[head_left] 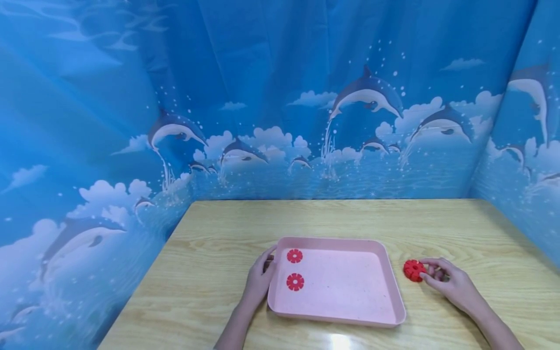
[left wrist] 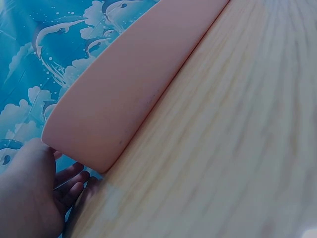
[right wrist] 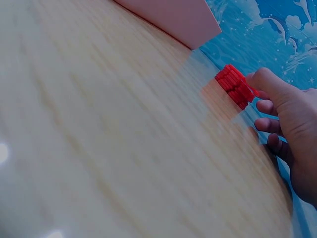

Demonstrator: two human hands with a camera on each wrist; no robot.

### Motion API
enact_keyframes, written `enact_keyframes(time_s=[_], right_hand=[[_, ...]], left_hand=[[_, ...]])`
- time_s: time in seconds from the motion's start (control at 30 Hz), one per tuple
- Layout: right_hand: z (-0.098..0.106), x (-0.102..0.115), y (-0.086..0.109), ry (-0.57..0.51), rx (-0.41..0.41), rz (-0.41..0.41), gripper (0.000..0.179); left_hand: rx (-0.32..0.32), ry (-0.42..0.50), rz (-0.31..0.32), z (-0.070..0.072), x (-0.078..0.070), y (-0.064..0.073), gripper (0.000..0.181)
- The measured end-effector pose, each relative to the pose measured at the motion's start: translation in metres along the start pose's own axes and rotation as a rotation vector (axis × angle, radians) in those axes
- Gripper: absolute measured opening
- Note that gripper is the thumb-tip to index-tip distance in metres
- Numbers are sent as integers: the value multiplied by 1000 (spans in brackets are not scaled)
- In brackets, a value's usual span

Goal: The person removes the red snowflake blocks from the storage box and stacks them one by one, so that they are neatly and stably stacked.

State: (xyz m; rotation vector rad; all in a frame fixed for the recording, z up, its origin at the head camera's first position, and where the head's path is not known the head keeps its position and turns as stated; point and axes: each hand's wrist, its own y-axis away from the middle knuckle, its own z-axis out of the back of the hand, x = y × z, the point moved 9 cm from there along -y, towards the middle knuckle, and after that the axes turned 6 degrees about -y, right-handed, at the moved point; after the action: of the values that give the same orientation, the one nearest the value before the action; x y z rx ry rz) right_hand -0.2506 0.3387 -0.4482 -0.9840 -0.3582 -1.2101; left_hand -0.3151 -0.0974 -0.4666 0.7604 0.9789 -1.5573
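Note:
A short stack of red notched discs (head_left: 413, 271) stands on the table to the right of the pink tray (head_left: 337, 318). My right hand (head_left: 450, 284) is at the stack's right edge, thumb and index finger pinching a red disc at its top; the other fingers are loosely bent. From the right wrist view, the stack (right wrist: 233, 85) shows from the side, by the thumb tip. Against the tray's left wall rests my left hand (head_left: 259, 279), its fingers relaxed. Two red discs lie flat inside the tray near its left side, an upper one (head_left: 295, 256) and a lower one (head_left: 295, 282).
The wooden table (head_left: 210, 272) carries the tray near its front middle. A blue curtain (head_left: 271, 97) printed with dolphins and clouds hangs behind the table and along both sides.

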Motion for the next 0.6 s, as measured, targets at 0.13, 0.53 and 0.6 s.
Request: enact_keyframes(time_s=[0.13, 0.53, 0.6], right_hand=[[0, 0, 0, 1, -2, -4, 29], [-1, -3, -1, 11, 9, -43, 30], [-1, -4, -1, 14, 10, -48, 30]], left_hand=[[6, 6, 8, -1, 1, -1, 39], [10, 1, -4, 0, 0, 0, 39], [9, -6, -4, 0, 0, -1, 39]])
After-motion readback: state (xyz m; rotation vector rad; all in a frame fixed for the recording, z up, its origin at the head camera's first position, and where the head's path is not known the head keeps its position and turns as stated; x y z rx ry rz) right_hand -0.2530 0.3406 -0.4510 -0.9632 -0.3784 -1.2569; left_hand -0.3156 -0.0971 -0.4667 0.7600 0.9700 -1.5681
